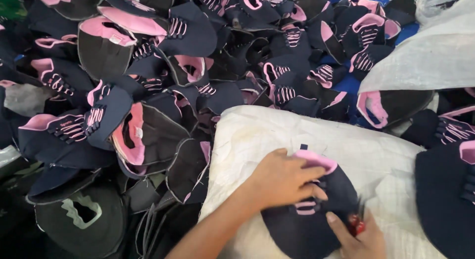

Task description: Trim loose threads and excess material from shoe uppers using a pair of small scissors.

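The left hand (283, 177) comes in from the lower left on a bare forearm that slants up across the frame. It lies palm down, fingers stretched flat and close together, pressing on a navy shoe upper (309, 214) with a pink collar and pink lace loops. The fingertips reach the laced middle of the piece – nothing is pinched, the hand simply holds it down.

The upper rests on a white woven sack (247, 135) that pads the work spot, near the bottom centre of the view.

The right hand (358, 236) enters from the bottom edge just beside the upper's right side, its thumb pointing up toward the laces. Its grip is closed around a small red-handled tool (355, 223) – the blades or tip are too hidden to tell what kind.

Behind and to the left sprawls a heap of matching navy-and-pink uppers (163, 76), many lying inside out. Another white sack (425, 51) sits at the upper right.
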